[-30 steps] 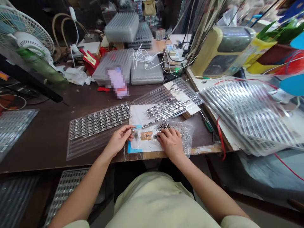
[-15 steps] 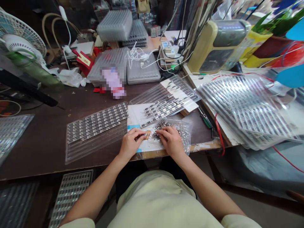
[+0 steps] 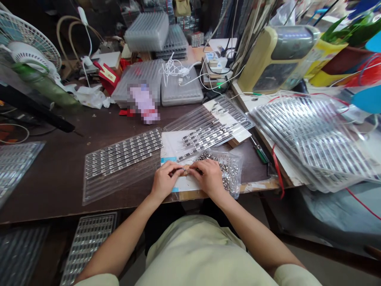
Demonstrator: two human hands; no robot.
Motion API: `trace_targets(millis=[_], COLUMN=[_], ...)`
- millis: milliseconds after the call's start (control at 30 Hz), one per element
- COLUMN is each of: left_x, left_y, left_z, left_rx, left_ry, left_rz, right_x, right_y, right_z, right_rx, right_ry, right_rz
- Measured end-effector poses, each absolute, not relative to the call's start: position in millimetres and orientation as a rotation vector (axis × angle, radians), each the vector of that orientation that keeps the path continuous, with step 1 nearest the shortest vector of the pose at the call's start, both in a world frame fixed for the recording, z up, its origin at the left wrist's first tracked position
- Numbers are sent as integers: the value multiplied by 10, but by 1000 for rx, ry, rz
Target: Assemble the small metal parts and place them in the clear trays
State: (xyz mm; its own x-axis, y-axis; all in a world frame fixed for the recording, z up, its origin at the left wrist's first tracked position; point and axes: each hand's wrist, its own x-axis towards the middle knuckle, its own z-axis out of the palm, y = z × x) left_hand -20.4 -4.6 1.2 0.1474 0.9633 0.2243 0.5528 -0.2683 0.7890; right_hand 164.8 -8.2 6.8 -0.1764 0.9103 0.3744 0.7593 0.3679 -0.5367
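My left hand [image 3: 164,179] pinches a small metal part [image 3: 185,170] over a white sheet [image 3: 190,185] at the desk's front edge. Meeting it from the other side, my right hand [image 3: 210,177] has thumb and fingertips pressed together; whatever lies between them is too small to make out. A clear plastic bag [image 3: 235,167] of loose shiny metal pieces lies just right of and partly behind my right hand. Left of my hands is a clear ribbed tray [image 3: 123,154] with rows of small metal parts. Beyond them, another ribbed tray [image 3: 205,137] is partly filled with similar parts.
Stacked clear trays [image 3: 312,135] sit to the right, near a green-handled tool [image 3: 261,154] and red ribbon [image 3: 278,171]. At the back are more trays [image 3: 181,89] with white cables. A fan [image 3: 28,43] stands at left, beside a dark rod-like tool [image 3: 38,109].
My right hand has moved left from the loose metal pieces to the fingertips of my left hand. My left hand stays in place, holding its small part. The view shifts slightly.
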Motion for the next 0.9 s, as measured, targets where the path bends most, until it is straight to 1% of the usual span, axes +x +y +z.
trace_targets(millis=[133,300,400,500,667,900], left_x=[-256,-265,-245,-194,-59,-16], left_y=[-12,1,3,9,10,8], left_z=[4,-24,-4,54,104,-2], left_rx=[1679,1604,1609,1725,2067,2183], left_ry=[1444,1443,1451,1437,1372,1350], left_rz=[1158,1172,1156,1075,910,893], right_x=[1466,1455,1571,1690,1738,1709], right_y=[-36,-64,-118,-176,-216,-208], right_z=[12,21,69,90,66,78], right_rx=[-1437,-1470,-1516,-1528,-1526,-1539], right_ry=[-2054,-2108,-2134,-2198,-2233,-2255], right_rz=[280,240,130,25,-21,-91])
